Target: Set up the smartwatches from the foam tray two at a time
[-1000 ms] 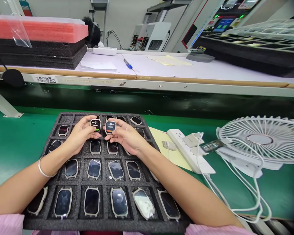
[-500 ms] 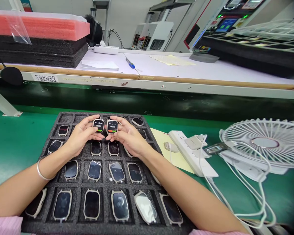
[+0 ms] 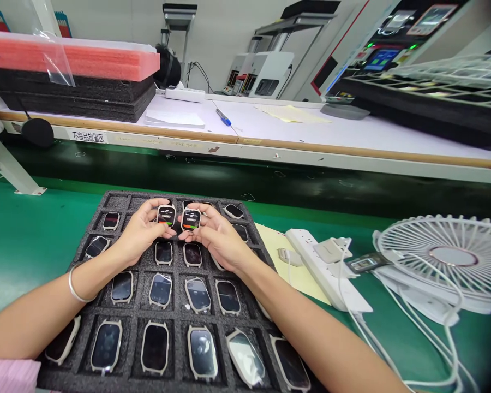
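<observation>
Left hand (image 3: 141,232): fingers pinching lit watch (image 3: 166,216). Right hand (image 3: 221,240): same, second watch (image 3: 191,220). I judge both light, rigid, screens slick, scratchable; hold case edges.

The only view comes from the person's head, looking forward and down between both forearms (image 3: 41,303), which enter from the lower corners. It sits close above the near side of the foam tray (image 3: 175,385), putting the left hand (image 3: 141,232) and right hand (image 3: 221,240) near the middle. It takes in the green desk (image 3: 33,234), the shelf (image 3: 265,128) beyond and, highest, the wall (image 3: 225,27); the shelf's edge slopes down rightward.
</observation>
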A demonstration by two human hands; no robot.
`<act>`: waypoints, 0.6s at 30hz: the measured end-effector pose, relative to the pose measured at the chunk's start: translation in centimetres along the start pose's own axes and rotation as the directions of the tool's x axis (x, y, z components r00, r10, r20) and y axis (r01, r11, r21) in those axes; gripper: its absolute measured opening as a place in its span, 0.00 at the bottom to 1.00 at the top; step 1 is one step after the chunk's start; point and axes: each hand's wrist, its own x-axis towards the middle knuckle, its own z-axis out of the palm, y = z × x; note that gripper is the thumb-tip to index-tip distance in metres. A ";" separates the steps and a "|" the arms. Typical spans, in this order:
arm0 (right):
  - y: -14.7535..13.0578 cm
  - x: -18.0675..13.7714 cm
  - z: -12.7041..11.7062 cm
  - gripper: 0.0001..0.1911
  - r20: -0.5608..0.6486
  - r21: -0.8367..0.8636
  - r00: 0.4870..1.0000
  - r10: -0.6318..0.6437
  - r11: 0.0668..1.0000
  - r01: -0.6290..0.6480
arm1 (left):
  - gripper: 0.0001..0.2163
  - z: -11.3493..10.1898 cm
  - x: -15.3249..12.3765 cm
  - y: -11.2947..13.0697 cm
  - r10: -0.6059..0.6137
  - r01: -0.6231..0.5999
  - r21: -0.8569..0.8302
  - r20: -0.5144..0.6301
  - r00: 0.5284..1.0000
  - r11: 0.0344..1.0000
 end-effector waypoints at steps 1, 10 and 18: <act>0.0 0.0 0.0 0.26 0.003 0.001 1.000 0.000 1.000 0.000 | 0.24 0.0 0.0 -0.1 0.003 -0.003 0.004 -0.004 1.000 1.000; 0.2 0.0 -0.2 0.27 0.017 0.034 0.999 0.027 0.999 -0.028 | 0.28 0.1 -0.2 0.3 -0.004 0.004 0.011 -0.020 1.000 1.000; 0.3 0.0 -0.2 0.26 0.040 0.025 0.999 -0.009 1.000 0.008 | 0.30 0.3 -0.1 0.2 -0.006 0.006 0.002 -0.003 1.000 1.000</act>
